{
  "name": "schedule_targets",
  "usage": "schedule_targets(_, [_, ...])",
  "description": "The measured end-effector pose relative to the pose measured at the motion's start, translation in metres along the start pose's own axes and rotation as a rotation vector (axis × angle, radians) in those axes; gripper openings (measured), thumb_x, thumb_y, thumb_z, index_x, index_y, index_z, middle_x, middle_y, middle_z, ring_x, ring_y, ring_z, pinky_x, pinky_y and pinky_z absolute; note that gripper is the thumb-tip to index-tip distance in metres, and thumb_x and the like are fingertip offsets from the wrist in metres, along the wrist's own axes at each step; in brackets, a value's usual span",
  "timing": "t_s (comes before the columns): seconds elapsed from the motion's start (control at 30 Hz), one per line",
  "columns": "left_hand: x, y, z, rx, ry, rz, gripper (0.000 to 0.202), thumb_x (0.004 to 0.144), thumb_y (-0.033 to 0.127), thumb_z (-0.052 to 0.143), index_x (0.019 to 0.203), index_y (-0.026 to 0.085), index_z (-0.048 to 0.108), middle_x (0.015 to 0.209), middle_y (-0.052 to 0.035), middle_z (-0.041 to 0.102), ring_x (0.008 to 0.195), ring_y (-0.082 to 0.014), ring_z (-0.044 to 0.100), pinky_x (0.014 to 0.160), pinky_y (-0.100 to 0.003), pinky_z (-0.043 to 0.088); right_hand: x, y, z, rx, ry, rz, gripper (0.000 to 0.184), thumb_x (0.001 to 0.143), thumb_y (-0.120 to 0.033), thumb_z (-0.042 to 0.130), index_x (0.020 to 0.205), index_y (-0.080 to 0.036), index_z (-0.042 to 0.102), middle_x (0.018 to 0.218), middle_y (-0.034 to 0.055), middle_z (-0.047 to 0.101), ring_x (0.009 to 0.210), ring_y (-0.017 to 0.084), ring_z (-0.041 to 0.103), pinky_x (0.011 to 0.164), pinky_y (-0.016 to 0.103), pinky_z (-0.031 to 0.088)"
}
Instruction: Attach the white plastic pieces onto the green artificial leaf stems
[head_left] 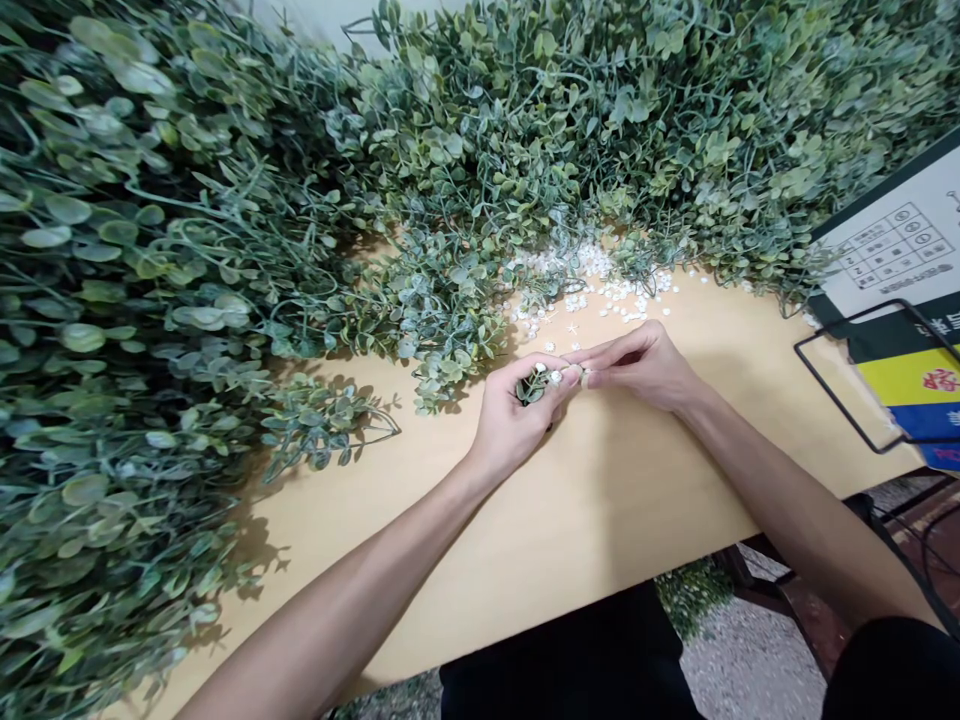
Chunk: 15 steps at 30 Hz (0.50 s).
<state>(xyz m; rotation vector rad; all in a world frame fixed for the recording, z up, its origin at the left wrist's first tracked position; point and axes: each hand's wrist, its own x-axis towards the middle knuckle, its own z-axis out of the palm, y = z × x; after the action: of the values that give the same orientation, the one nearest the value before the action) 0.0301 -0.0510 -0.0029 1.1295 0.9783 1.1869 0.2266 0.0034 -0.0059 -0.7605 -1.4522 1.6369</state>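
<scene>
My left hand (510, 410) is closed around an artificial leaf sprig (531, 388); small green leaves and a couple of tiny white flower pieces show between its thumb and fingers. My right hand (643, 366) meets it from the right, thumb and fingertips pinched together right at the left fingertips. A small pale bit shows at that pinch, too little to tell what it is. Just beyond the hands, many small white plastic flower pieces (592, 260) lie scattered on the table (465, 560).
Heaps of artificial greenery (172, 250) line the left side and back of the table. One loose sprig (322, 415) lies apart at left. To the right stand a printed carton (900, 260) and a black wire frame (832, 395) near the table's edge.
</scene>
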Motion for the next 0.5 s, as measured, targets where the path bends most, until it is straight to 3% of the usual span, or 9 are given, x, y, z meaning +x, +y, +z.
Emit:
schedule_targets(0.4, [0.001,-0.002,0.002,-0.024,-0.003,-0.001,0.035,0.081,0.049,0.085,0.086,0.017,0.071,0.054,0.0047,0.047,0.046,-0.0072,0.036,0.043,-0.023,0.026,0.001,-0.004,0.002,-0.039,-0.010,-0.010,0.021,0.069,-0.026,0.096,0.088,-0.025,0.086,0.111,0.0064,0.083,0.103,0.025,0.081,0.099,0.041,0.066])
schedule_targets(0.5, [0.001,0.001,0.003,0.009,-0.029,0.027,0.033,0.087,0.049,0.079,0.091,0.018,0.070,0.055,0.0038,0.051,0.047,-0.0092,0.042,0.046,-0.024,0.034,0.002,-0.009,0.002,-0.040,-0.004,-0.029,0.019,0.069,-0.024,0.096,0.085,-0.024,0.086,0.113,0.0068,0.083,0.104,0.025,0.081,0.100,0.040,0.065])
